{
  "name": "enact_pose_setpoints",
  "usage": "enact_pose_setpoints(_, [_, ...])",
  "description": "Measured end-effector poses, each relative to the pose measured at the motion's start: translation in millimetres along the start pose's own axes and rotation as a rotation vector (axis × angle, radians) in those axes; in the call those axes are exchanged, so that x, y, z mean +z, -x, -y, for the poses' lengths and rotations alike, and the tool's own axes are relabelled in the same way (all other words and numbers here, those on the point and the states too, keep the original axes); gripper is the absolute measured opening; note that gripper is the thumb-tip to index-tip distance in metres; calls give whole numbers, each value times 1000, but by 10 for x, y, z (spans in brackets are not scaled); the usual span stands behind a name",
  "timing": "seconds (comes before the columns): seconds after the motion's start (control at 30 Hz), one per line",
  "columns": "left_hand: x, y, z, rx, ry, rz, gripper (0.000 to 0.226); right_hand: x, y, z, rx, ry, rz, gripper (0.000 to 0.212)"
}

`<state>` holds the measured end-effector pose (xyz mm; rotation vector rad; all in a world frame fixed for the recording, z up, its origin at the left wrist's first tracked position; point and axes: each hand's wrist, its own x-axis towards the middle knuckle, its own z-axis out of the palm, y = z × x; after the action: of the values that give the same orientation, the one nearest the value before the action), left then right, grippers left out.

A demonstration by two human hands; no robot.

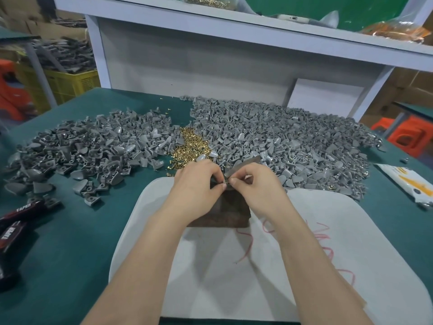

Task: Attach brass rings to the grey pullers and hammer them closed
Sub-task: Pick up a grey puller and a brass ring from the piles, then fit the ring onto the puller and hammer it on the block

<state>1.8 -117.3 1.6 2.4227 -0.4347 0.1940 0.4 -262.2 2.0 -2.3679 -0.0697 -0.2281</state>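
Fitting step: ring onto puller, no hammering yet.
I see the left hand (199, 181) and right hand (255, 184) together over the dark block (225, 212), both pinching what I take for a grey puller (226, 182); it is too small to be sure. Next: seat it on the block and strike squarely. Loose brass rings (189, 144) lie beyond the hands; the yellow crate (68, 83) holds grey parts.

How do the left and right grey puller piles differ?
The left pile is smaller and looser, with strays scattered nearer; the right pile is larger and denser. Brass glints show in the right pile, hardly any in the left pile. Both lie on the green table, flanking the brass rings.
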Motion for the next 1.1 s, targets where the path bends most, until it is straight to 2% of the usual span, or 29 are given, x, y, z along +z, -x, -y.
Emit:
enact_pose_setpoints(0.1, [5,1,1,8,-7,-6,6,-18,-18,40,9,52,34,13])
enact_pose_setpoints(0.3, [5,2,3,10,-3,-2,9,2,21,48,9,112,-2,12])
enact_pose_setpoints(0.43, [-3,8,-1,9,1,1,7,-1,83,-6,3,10,-25,8])
enact_pose_setpoints(0.57, [-10,14,-18,7,-12,-9,7,-42,80,-24,-19,-6,19,14])
enact_pose_setpoints(0.8, [0,12,-4,11,-18,-23,7,41,90,-24,-97,130,-89,12])
enact_pose_setpoints(0.97, [6,19,3,16,6,-32,8,60,73,-54,-47,-40,-98,10])
enact_pose_setpoints(1.1, [9,14,5,21,6,-35,8,100,66,-52,-53,-41,-88,14])
